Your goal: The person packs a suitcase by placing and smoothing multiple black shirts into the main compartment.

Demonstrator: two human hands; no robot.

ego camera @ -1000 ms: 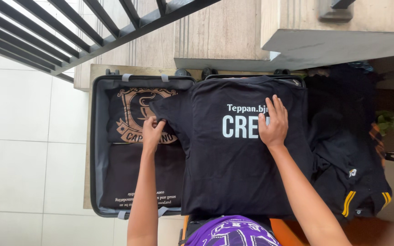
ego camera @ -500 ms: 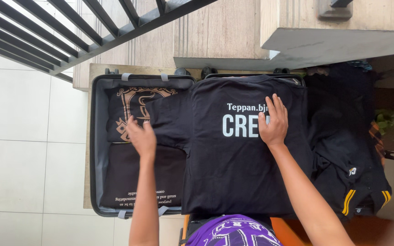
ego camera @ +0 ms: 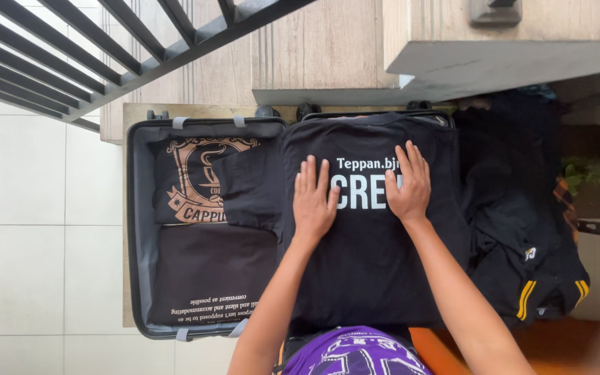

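A black T-shirt (ego camera: 362, 257) with white lettering lies spread over the right half of an open dark suitcase (ego camera: 133, 229). My left hand (ego camera: 312, 200) rests flat on the shirt's chest, fingers apart, beside the lettering. My right hand (ego camera: 406, 183) lies flat on the lettering just to the right of it. The shirt's left sleeve (ego camera: 244, 187) hangs over the suitcase's left half, onto a folded black shirt with a gold emblem (ego camera: 189, 180). Below that lies another folded black garment (ego camera: 210, 278) with small white print.
A heap of dark clothes with yellow stripes (ego camera: 529, 278) lies to the right of the suitcase. Concrete steps (ego camera: 453, 62) and a black railing (ego camera: 105, 48) rise behind it. White floor tiles (ego camera: 29, 229) lie to the left. My purple shirt (ego camera: 355, 354) shows at the bottom edge.
My left hand let go of the left sleeve and moved right onto the shirt's chest, where it now lies flat. My right hand stayed on the lettering.
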